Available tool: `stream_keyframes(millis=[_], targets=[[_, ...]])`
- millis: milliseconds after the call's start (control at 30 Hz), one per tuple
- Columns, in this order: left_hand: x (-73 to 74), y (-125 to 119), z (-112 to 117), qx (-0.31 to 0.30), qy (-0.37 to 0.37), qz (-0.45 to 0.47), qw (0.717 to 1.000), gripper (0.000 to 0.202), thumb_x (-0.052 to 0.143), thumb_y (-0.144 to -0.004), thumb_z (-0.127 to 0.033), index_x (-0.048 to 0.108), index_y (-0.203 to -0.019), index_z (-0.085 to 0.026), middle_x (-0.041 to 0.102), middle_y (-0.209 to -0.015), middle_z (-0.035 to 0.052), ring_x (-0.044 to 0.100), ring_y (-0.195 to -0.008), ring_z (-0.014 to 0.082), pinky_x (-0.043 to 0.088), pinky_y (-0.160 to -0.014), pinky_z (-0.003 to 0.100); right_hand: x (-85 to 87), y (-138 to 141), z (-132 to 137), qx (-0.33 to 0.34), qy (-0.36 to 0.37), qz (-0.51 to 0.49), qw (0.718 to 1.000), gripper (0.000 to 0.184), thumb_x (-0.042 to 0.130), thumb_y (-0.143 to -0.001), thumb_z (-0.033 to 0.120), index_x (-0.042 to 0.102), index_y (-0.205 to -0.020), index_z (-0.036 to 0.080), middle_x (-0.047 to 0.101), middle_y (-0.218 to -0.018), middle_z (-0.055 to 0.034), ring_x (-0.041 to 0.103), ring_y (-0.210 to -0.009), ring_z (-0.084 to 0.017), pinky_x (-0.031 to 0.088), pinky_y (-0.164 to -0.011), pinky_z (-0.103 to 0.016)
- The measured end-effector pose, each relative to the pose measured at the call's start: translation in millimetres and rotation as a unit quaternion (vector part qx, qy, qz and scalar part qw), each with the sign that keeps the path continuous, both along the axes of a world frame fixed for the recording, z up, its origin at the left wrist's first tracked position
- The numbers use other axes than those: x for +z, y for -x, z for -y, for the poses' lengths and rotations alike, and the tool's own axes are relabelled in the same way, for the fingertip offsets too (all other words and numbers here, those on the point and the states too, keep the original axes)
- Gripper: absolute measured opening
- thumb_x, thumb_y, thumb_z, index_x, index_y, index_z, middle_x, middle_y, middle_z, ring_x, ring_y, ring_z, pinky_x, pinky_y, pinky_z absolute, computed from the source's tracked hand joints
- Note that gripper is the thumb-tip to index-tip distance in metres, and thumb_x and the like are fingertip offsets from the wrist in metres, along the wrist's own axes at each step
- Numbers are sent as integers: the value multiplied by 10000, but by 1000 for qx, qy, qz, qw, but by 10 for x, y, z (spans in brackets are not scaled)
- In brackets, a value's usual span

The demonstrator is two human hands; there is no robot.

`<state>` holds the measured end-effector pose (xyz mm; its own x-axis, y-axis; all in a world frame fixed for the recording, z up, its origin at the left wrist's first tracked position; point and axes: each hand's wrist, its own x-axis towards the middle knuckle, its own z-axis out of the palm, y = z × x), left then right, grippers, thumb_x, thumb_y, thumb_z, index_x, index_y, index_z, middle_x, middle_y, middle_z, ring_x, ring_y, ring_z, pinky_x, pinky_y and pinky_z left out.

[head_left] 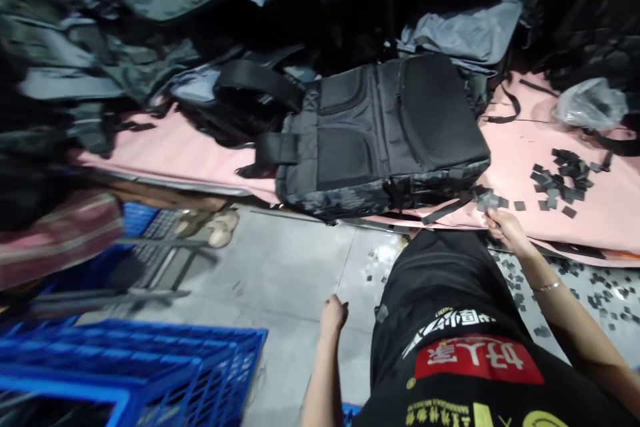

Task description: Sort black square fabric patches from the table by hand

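Observation:
A black backpack point(385, 133) lies on its side at the front edge of a pink-covered table point(165, 147). My right hand point(503, 225) reaches to that edge just right of the backpack, fingers pinched on a small dark grey patch point(489, 201) beside a loose strap end. A thin bracelet circles that wrist. My left hand point(333, 314) hangs low over the grey floor beside my black clothing, fingers curled shut with nothing visible in them.
Several small dark patches point(563, 177) lie scattered on the table at right, more on the floor point(600, 287). Piles of dark bags point(150, 27) fill the back. A crumpled plastic bag point(590, 103) sits far right. Blue plastic crates point(150, 367) stand at lower left.

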<state>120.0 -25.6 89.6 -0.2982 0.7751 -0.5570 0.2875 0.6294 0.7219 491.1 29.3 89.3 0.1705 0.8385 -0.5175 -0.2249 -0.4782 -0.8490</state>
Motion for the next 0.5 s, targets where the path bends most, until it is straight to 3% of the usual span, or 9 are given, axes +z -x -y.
stream_keyframes(millis=[133,233,367,500], targets=[[41,-32,3,-81,41,-48,995,352,537,-834,-325,522,-1145,-160,547,-1130,81,556,-987,215,489,-813,403,-28,-340,-273,-72,13,83,994,341,695,-694,405,456,-629,171,388,-398,64,279,-296,-34,145,-288,-167],[39,-42,-25,-118,54,-80,988,339,540,-832,-325,532,-1133,-168,551,-1125,76,555,-991,220,489,-813,400,-38,-463,-306,-91,1,68,994,298,672,-720,378,462,-664,176,486,-468,21,386,-344,-63,268,-309,-175],[-30,9,-88,-149,65,-109,981,310,533,-838,-325,542,-1107,-171,564,-1108,75,564,-970,201,494,-794,378,5,-491,-69,-87,-30,13,996,250,692,-688,334,539,-784,161,603,-680,-48,526,-521,-103,418,-430,-211],[-126,-45,-228,-187,63,-112,974,146,578,-796,-293,624,-858,-168,637,-834,35,618,-807,180,481,-740,327,45,-269,230,-59,-45,-34,997,360,746,-598,405,595,-785,138,583,-644,-29,425,-442,-66,317,-363,-192]])
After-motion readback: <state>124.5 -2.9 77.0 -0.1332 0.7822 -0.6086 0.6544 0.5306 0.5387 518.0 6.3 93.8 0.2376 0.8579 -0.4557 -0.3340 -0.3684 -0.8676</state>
